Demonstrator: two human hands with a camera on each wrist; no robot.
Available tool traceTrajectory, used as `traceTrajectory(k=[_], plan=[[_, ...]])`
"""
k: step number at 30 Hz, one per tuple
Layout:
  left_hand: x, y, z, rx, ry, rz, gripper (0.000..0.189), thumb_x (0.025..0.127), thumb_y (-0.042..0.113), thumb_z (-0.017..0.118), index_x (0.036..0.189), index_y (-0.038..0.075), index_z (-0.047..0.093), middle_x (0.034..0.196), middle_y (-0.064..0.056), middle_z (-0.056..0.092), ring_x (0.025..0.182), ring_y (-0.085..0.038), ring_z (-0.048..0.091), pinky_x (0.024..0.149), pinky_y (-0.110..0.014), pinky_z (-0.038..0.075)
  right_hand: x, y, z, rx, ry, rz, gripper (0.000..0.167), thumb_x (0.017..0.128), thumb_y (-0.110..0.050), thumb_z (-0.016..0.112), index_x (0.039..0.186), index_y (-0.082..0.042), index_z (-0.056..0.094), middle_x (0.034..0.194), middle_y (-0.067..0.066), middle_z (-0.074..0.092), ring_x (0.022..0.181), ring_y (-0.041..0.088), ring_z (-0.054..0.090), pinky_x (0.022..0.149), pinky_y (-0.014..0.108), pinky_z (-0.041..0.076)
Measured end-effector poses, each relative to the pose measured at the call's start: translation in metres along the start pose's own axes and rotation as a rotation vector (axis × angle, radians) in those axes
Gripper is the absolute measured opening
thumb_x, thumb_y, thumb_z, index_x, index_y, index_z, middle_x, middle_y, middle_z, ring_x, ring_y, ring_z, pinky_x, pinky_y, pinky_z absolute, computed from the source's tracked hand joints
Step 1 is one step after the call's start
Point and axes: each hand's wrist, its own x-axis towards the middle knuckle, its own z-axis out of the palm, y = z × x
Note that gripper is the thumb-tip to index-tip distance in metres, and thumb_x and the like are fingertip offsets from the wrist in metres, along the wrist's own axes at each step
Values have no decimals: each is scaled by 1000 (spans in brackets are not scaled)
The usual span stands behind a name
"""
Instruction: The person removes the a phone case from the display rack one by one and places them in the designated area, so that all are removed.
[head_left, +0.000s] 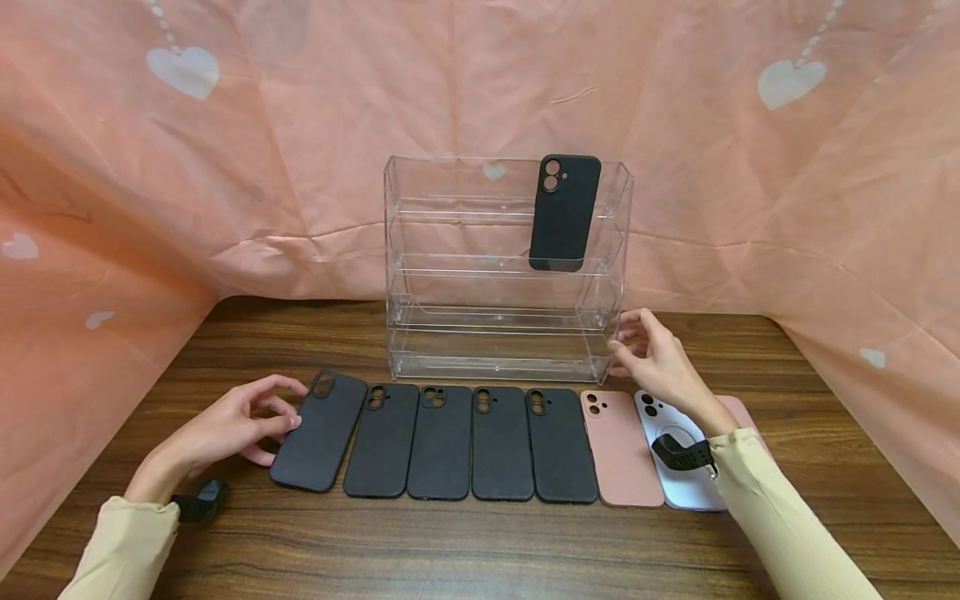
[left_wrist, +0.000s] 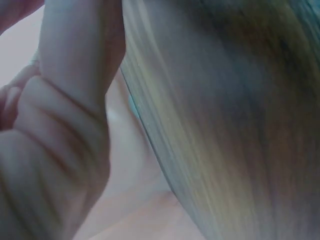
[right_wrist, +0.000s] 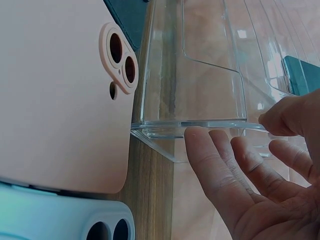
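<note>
A black phone case [head_left: 318,433] stands at the left end of a row of cases, slightly turned out of line. My left hand [head_left: 243,421] pinches its left edge, thumb and curled fingers right at the rim; the left wrist view shows mostly fingers and wood. Beside the lower right corner of a clear acrylic display rack [head_left: 498,368] is my right hand [head_left: 658,358], its fingertips at the side panel. In the right wrist view its fingers [right_wrist: 212,167] spread loosely along that panel. Another black case [head_left: 566,217] leans upright in the rack, toward the right.
Several more black cases [head_left: 438,446] lie side by side on the wooden table [head_left: 480,550]. To their right come a pink case [head_left: 622,454], a white case [head_left: 690,492] with a ring and another pink one [head_left: 738,408], partly under my right forearm. A pink curtain [head_left: 315,150] surrounds the table.
</note>
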Motion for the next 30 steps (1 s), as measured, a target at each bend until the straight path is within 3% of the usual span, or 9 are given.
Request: traceTrajectory(k=[5, 13, 21, 30], plan=[[1, 1, 1, 49, -24, -1, 53, 98, 19, 69, 143, 3, 45, 108, -17, 70, 87, -24, 71, 62, -43, 64, 0, 0, 0, 0, -1, 0, 40, 99, 1, 60, 135, 8, 43, 115, 28, 57, 80, 10, 68, 69, 36, 65], [2, 9, 6, 172, 18, -6, 47, 97, 17, 71, 138, 4, 52, 103, -11, 74, 82, -22, 70, 59, -37, 63, 1, 1, 0, -2, 0, -5, 40, 99, 1, 60, 135, 7, 43, 114, 27, 58, 80, 10, 68, 68, 35, 65], [4, 8, 7, 157, -17, -32, 45, 98, 12, 68, 137, 0, 51, 99, -12, 68, 77, -21, 68, 60, -36, 63, 1, 1, 0, 6, -4, -2, 40, 99, 1, 60, 135, 7, 42, 114, 27, 57, 81, 11, 68, 69, 35, 65], [5, 13, 9, 213, -15, -32, 46, 95, 17, 72, 134, 2, 53, 94, -10, 66, 77, -22, 67, 61, -36, 62, 0, 0, -1, 3, -4, 2, 40, 98, 1, 60, 134, 8, 42, 113, 28, 57, 81, 13, 69, 69, 36, 65]])
